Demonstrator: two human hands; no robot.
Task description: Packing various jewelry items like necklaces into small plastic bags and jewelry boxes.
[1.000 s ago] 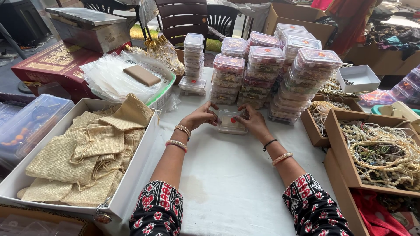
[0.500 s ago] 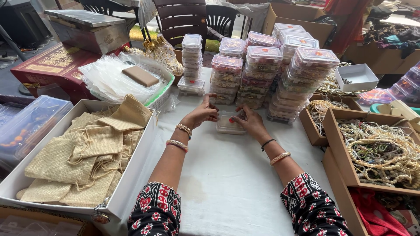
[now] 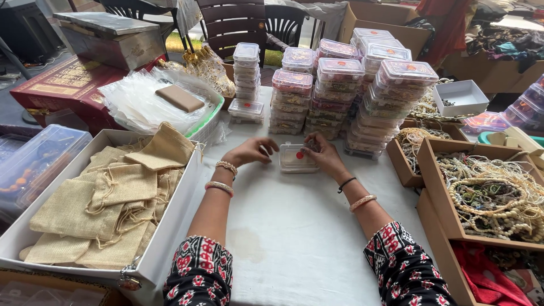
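Far left: white box of burlap pouches (image 3: 107, 209), rim close beside my left forearm. My left hand (image 3: 247, 152), fingers loosely curled, holds nothing, fingertips just short of small clear lidded box (image 3: 297, 158) lying flat on white surface (image 3: 294, 243). My right hand (image 3: 324, 154) pinches box's right end. I judge: steady both ends, press lid evenly. Stacks of filled boxes (image 3: 340, 90) crowd behind; open room only toward me. Right: cardboard trays of beads (image 3: 487, 192).

Bare white table (image 3: 294, 226) lies open nearer the person than the stacked plastic boxes (image 3: 340, 90); a box of burlap pouches (image 3: 107, 198) and wooden bead trays (image 3: 487, 192) flank it.
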